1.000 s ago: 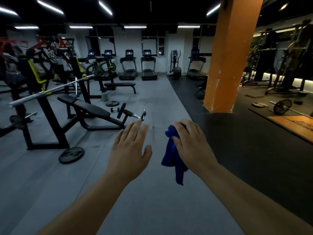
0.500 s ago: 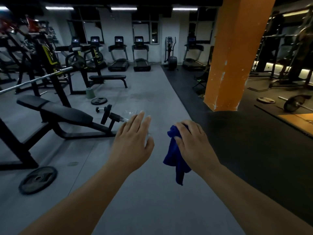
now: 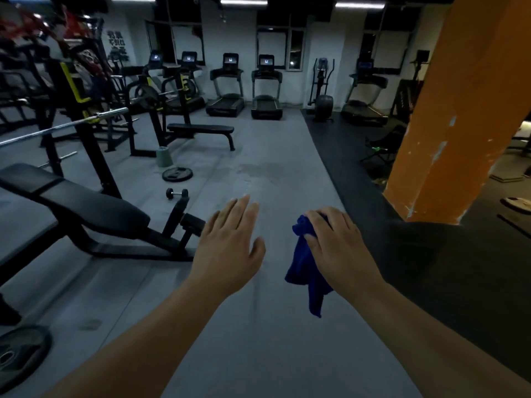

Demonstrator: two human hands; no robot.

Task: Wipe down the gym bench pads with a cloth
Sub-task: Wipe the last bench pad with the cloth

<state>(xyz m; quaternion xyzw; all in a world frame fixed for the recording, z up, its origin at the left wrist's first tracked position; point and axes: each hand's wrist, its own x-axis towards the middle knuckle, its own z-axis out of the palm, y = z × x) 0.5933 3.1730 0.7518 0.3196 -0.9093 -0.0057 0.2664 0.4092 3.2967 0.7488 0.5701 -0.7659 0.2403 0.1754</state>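
My right hand (image 3: 339,248) grips a blue cloth (image 3: 306,268) that hangs down from its fingers over the grey floor. My left hand (image 3: 230,245) is held out beside it, fingers straight and together, holding nothing. A black decline bench with two pads (image 3: 86,202) stands at the left, its foot end about level with my left hand. Above it a steel barbell (image 3: 63,127) rests on a rack. Farther back a flat black bench (image 3: 201,129) stands on the grey floor.
An orange pillar (image 3: 459,116) rises at the right on dark matting. Weight plates (image 3: 177,174) (image 3: 17,354), a small dumbbell (image 3: 176,193) and a grey bin (image 3: 164,156) lie on the floor at left. Treadmills (image 3: 265,90) line the back wall.
The view has moved forward and dipped; the decline bench and the pillar are nearer and larger. Both hands keep the same pose, the cloth still hanging from the right one.
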